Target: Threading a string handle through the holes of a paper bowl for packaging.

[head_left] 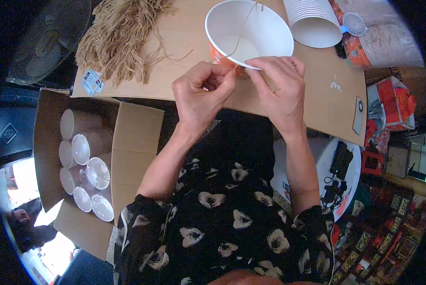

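Observation:
A large paper bucket (275, 33), white inside with orange on its outer wall, stands tilted toward me at the table's near edge. My left hand (203, 90) is closed in a pinch on a thin tan cord (237, 45), just beside the bucket's near left rim. The cord runs up across the bucket's opening to the far rim. My right hand (284, 85) is closed on the near rim, thumb and fingers pressing it. A thick bundle of tan cords (120, 40) lies on the table at the left, some strands trailing toward the bucket.
Stacked paper buckets (315, 26) lie at the far right beside wrapped stacks (383, 42) and a small handheld fan (354, 24). A phone (358, 115) rests near the right edge of the table (334, 99). An open carton (137, 142) of wrapped cups stands at lower left.

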